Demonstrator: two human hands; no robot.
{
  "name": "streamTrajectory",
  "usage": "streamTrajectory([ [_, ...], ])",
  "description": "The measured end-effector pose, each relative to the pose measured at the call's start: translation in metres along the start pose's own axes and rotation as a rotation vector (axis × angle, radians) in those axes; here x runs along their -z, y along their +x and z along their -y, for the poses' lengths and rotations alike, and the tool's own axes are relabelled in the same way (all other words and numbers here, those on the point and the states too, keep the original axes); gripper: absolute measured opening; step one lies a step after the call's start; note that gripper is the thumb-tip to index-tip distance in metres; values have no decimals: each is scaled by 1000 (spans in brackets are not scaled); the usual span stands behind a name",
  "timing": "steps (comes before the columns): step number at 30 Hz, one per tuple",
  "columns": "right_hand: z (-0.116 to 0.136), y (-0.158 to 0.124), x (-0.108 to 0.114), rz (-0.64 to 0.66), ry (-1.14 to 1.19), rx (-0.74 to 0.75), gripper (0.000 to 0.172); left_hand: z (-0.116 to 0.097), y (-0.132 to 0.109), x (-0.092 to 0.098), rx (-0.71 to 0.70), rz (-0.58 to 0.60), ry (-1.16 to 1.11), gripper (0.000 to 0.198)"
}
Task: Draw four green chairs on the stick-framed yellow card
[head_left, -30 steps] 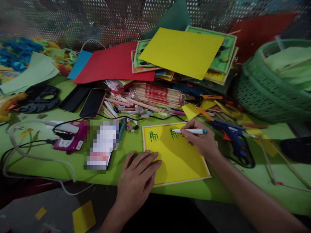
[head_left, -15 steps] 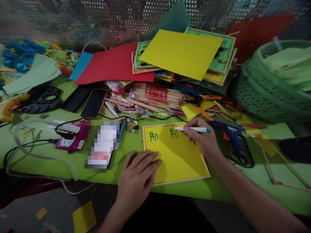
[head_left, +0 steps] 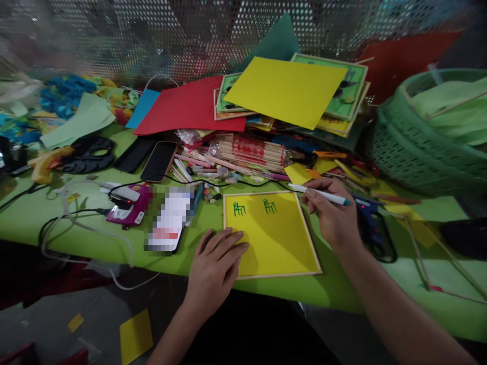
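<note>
A yellow sheet point(head_left: 281, 243) edged with thin wooden strips lies on the green table. Two small green chair drawings point(head_left: 269, 206) show on its upper half. My left hand point(head_left: 216, 263) rests with fingers spread on the sheet's lower left part and left edge. Between the fingers of my right hand point(head_left: 337, 213) is a white marker point(head_left: 323, 193) with a green end. That hand is over the sheet's upper right edge, and the marker's tip points left, off the drawings.
Right of my right hand lies a blue glue gun point(head_left: 375, 230). Left of the sheet are a lit phone point(head_left: 171, 223) and a purple power strip point(head_left: 131, 205) with cables. Behind are skewers point(head_left: 247, 151), stacked coloured sheets point(head_left: 289, 88) and a green basket point(head_left: 414, 137).
My right hand has moved right with the marker, away from the second chair drawing. My left hand stays on the sheet. The camera view has shifted slightly.
</note>
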State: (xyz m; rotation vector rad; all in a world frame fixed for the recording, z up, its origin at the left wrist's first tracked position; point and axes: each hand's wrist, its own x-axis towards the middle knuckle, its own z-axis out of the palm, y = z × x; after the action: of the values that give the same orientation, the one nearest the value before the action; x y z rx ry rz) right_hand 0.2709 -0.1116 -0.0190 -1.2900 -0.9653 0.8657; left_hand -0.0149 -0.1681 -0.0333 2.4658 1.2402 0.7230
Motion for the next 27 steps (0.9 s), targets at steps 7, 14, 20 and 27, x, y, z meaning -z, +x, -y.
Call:
streamTrajectory([
  [7,1,-2,7,-36,1,14,17,-11,0,6,17,57,20,33],
  [14,8,-1,8,-13,64,37,12,-44,17,-3,-235,356,9,48],
  [20,11,3,12,-51,38,63,12,-58,34,-28,-353,424,89,61],
  [27,12,4,12,-33,80,63,6,-70,40,-38,-362,399,157,66],
])
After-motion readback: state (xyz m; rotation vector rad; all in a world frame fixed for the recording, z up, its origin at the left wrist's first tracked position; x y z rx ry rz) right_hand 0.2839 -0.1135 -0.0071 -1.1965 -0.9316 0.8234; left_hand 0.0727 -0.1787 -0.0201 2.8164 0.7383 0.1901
